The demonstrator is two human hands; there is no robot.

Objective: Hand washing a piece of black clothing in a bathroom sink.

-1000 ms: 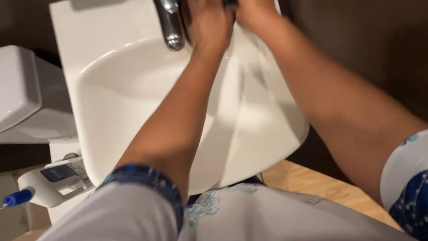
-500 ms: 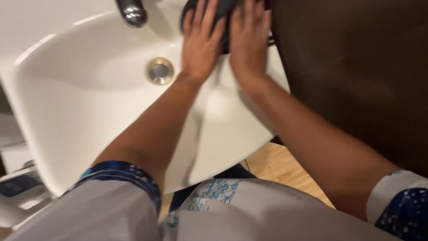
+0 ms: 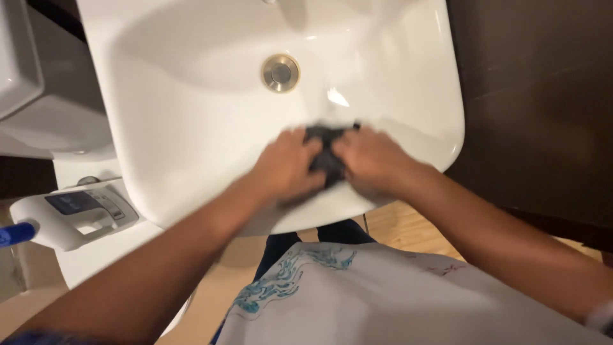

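White bathroom sink [image 3: 159, 128], drain [image 3: 281, 72] near its middle; left hand [image 3: 287, 167] and right hand [image 3: 373, 160] both clutch a dark cloth [image 3: 325, 156] against the front rim.

— How do we hold our arms?
— Both are stretched forward and come together in front of us.
— And the hands?
— Our left hand [image 3: 286, 167] and right hand [image 3: 372, 161] lie palm down, side by side, with fingers curled inward; motion blur hides finer detail.
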